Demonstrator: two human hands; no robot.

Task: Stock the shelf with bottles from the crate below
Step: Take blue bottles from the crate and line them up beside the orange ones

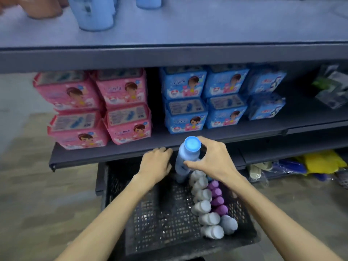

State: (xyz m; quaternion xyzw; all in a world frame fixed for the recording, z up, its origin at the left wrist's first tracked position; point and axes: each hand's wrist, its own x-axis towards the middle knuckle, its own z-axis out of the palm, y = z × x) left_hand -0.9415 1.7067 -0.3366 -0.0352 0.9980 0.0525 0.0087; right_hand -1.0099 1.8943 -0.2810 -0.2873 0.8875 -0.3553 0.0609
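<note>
Head view. Right hand (212,159), centre of frame, grip curled round a pale blue bottle (185,161) with a brighter blue cap; thumb on its near side, fingers wrapped behind the neck. Bottle upright, its base down by the far end of the black mesh crate (150,213), lower centre. Left hand (156,162) just left of the bottle, fingers loosely curled, blurred; cannot tell whether it touches the bottle or has hold of anything.

In the crate, right side: a row of white-capped bottles (202,206) lying close together, purple-capped bottles (218,200) just beside them.

Middle shelf (113,153) directly above the crate: pink packs (94,108) stacked at left, blue packs (205,98) stacked at centre-right. Upper shelf (188,27) across the top of frame, blue bottles (96,14) standing at upper left, brownish containers (45,8) in the corner.
</note>
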